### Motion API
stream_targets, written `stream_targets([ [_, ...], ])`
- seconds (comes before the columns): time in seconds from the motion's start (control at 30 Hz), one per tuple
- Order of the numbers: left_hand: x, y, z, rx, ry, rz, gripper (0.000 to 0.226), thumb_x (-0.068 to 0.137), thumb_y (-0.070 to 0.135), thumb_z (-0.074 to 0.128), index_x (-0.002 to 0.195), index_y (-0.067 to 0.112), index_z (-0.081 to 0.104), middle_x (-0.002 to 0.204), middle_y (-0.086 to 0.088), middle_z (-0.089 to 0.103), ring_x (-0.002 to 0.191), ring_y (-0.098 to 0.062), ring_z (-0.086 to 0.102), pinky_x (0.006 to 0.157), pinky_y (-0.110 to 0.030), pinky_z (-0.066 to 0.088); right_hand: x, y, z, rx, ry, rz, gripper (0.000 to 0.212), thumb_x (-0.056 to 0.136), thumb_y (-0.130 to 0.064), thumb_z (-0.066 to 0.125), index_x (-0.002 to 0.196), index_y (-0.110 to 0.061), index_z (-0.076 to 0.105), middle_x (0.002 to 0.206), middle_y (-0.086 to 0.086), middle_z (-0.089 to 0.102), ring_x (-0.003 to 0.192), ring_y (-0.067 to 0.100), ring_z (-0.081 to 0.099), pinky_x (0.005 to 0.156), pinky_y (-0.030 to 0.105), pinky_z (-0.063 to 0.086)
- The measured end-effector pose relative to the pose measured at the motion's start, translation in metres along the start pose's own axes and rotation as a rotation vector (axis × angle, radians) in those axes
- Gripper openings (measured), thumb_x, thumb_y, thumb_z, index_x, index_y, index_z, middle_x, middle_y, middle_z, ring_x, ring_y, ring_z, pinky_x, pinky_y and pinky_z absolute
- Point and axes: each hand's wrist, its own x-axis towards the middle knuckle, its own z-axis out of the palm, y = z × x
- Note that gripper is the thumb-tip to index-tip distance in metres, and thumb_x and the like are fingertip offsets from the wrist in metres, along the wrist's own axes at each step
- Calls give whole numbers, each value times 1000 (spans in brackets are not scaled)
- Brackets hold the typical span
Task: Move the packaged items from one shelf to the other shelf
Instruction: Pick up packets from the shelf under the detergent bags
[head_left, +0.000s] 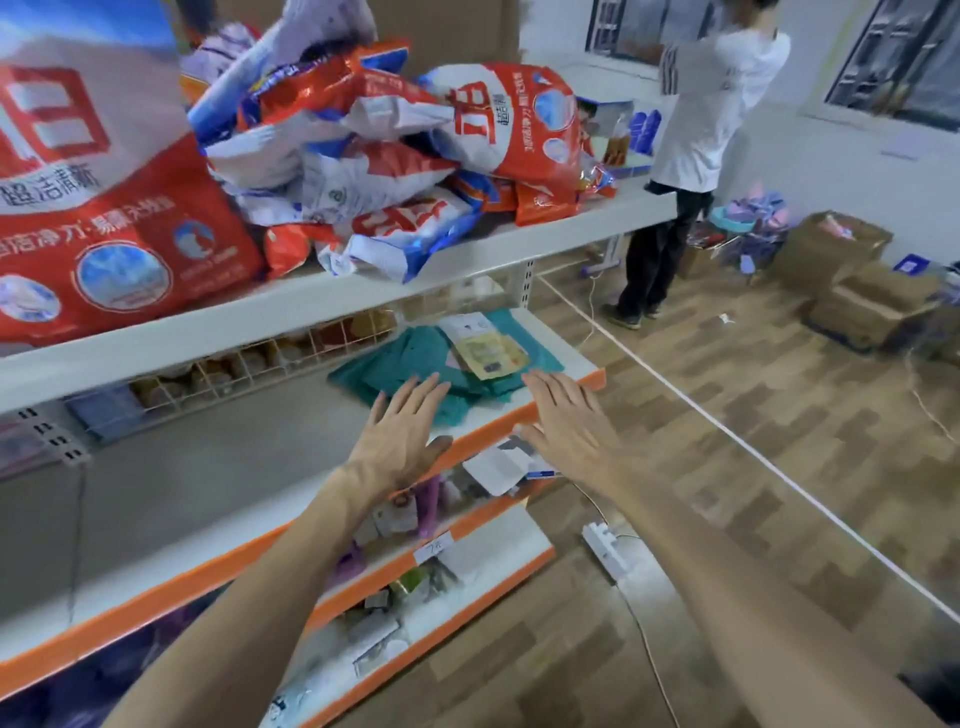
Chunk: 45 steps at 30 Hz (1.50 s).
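**Empty and outstretched**

My left grip and right grip were stretched out flat-fingered, holding nothing, toward the teal packets at the end of the orange-edged shelf. My left fingertips overlapped the packets; whether they touched, I could not tell. Above, red-and-white bags lay heaped on the upper shelf.

Single head camera, facing forward-down, close to shelves.

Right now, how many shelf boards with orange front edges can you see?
3 orange-edged shelf boards: one holding teal plastic packets, one directly below, one lower still. More may be hidden beneath.
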Motion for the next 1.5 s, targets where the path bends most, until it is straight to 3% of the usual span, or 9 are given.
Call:
stream_targets([
  [0.27, 57, -36, 26, 37, 7, -173, 74, 96, 50, 46, 156, 27, 8, 164, 7, 6, 151, -18, 2, 122, -46, 7, 75, 25, 33, 42, -44, -123, 70, 98, -51, 42, 153, -15, 19, 157, 3, 29, 146, 24, 22, 117, 43, 23],
  [0.57, 138, -41, 31, -83, 56, -222, 74, 95, 43, 51, 156, 30, 9, 164, 8, 4, 151, -15, 1, 121, -42, 6, 155, 76, 21, -14, -20, -174, 66, 95, -47, 51, 146, -10, 33, 152, 10, 38, 142, 29, 30, 114, 45, 30],
  [0.83, 141, -63, 23, -3, 152, -350, 78, 86, 36, 61, 153, 27, 22, 160, -4, 23, 145, -32, 23, 116, -50, 25, 203, 89, 39, 62, -69, -237, 68, 89, -43, 58, 146, -12, 36, 156, 8, 31, 146, 29, 21, 117, 43, 21],
  [0.97, 141, -69, 33, 28, 182, -402, 82, 86, 35, 62, 154, 27, 17, 161, -3, 21, 147, -30, 19, 116, -51, 24, 225, 89, 54, 102, -93, -285, 67, 88, -43, 57, 145, -15, 35, 157, 5, 30, 147, 28, 18, 118, 41, 17],
  [1.1, 147, -70, 53, 7, 206, -384, 71, 89, 28, 62, 151, 18, 29, 155, -6, 32, 143, -29, 28, 114, -47, 26, 240, 88, 75, 85, -133, -295, 69, 90, -47, 57, 145, -15, 33, 157, 8, 27, 146, 30, 18, 119, 44, 19],
  [1.3, 146, -74, 91, -35, 233, -418, 65, 96, 32, 54, 153, 22, 25, 161, 1, 20, 150, -21, 12, 120, -50, 14, 261, 75, 116, 191, -100, -271, 44, 95, -36, 51, 128, -7, 53, 138, 13, 51, 134, 29, 35, 108, 41, 34],
  [1.43, 128, -89, 108, 16, 187, -486, 60, 100, 37, 43, 154, 33, 17, 163, 10, 11, 151, -15, 6, 121, -46, 8, 266, 53, 138, 203, -199, -149, 72, 93, -63, 41, 134, -4, 43, 139, 15, 43, 132, 34, 34, 107, 49, 33],
  [1.5, 121, -101, 112, 9, 174, -522, 60, 100, 37, 43, 154, 33, 17, 162, 11, 11, 150, -14, 8, 121, -47, 9, 265, 44, 148, 207, -255, -141, 75, 89, -67, 43, 136, -8, 36, 139, 15, 39, 130, 35, 34, 105, 52, 31],
])
